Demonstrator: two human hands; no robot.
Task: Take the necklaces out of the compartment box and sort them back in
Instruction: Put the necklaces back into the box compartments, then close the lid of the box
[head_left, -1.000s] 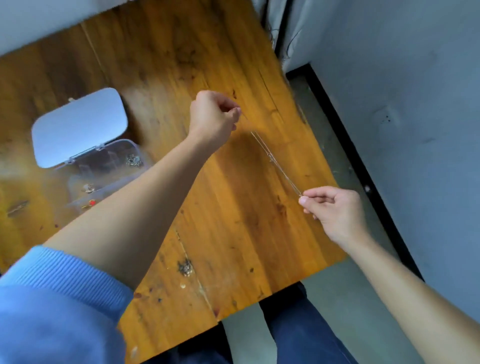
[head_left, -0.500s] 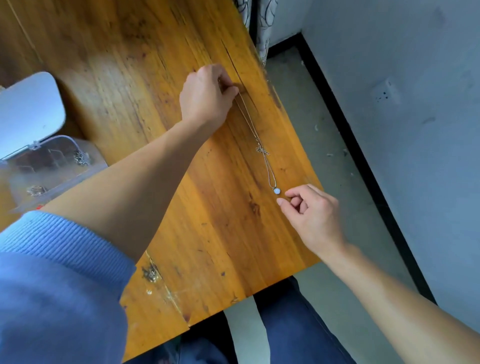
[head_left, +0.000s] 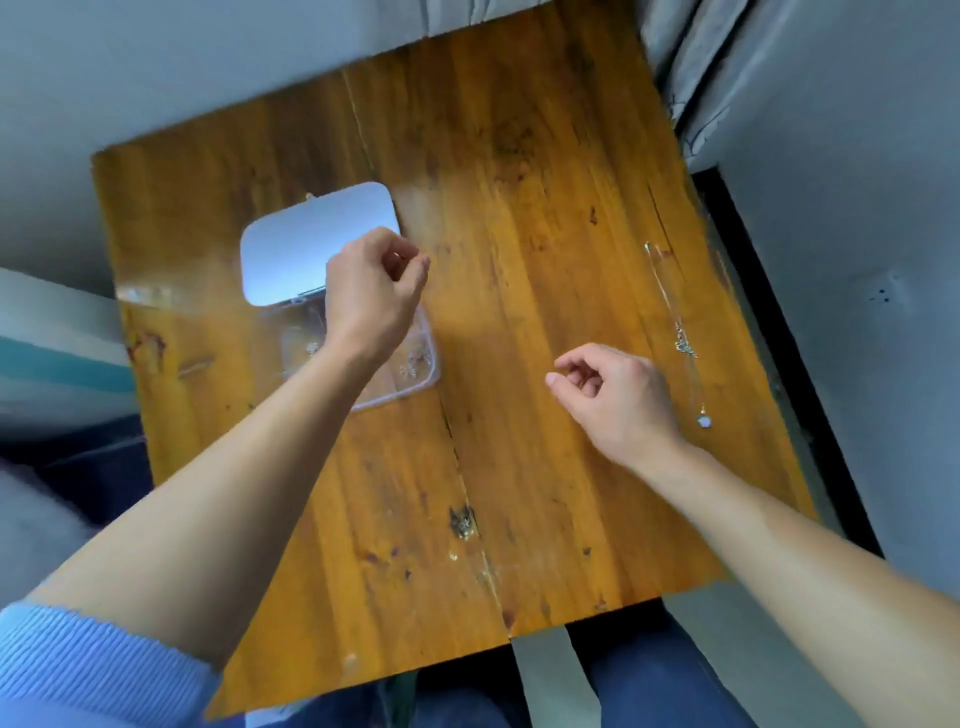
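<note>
Necklace (head_left: 680, 332) lay stretched at table's (head_left: 519, 208) three o'clock edge. Left hand (head_left: 371, 291), loosely curled and empty, hovered over compartment box (head_left: 415, 374); right hand (head_left: 618, 400) likewise empty.

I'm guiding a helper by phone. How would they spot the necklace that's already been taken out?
Start at the worn orange-brown wooden table and go to its right edge. The thin silver chain necklace lies stretched out straight there, a small round pale pendant at its near end. It alone lies outside the clear plastic compartment box.
</note>
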